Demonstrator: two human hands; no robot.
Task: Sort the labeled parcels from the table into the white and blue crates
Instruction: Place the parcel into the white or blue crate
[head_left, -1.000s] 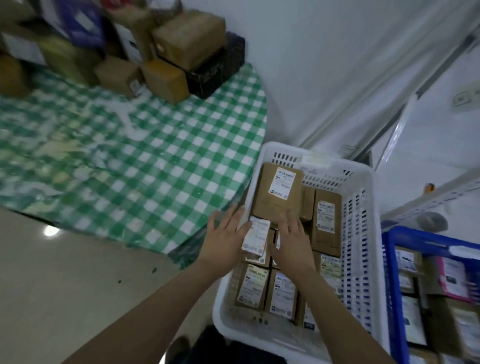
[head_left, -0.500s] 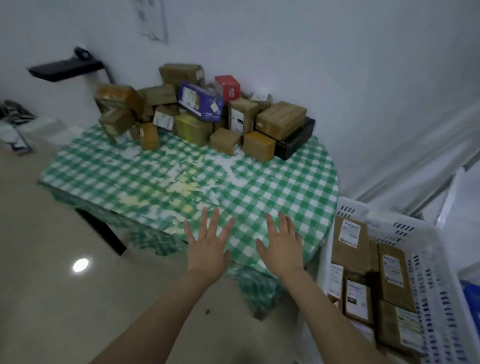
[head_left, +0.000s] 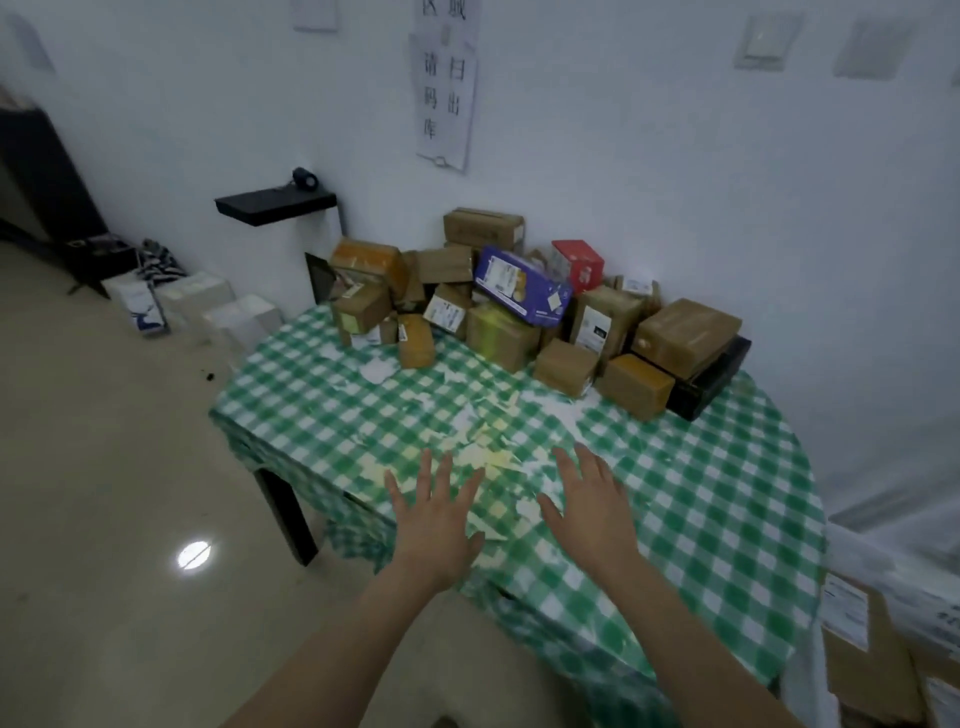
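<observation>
Reaching over the table (head_left: 675, 493), left hand (head_left: 436, 525), right hand (head_left: 589, 512) — fingers spread.

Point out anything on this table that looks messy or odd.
White and yellowish paper scraps litter the middle of the green checked tablecloth, in front of the parcels. The parcels are heaped unevenly against the wall, several tilted.
</observation>
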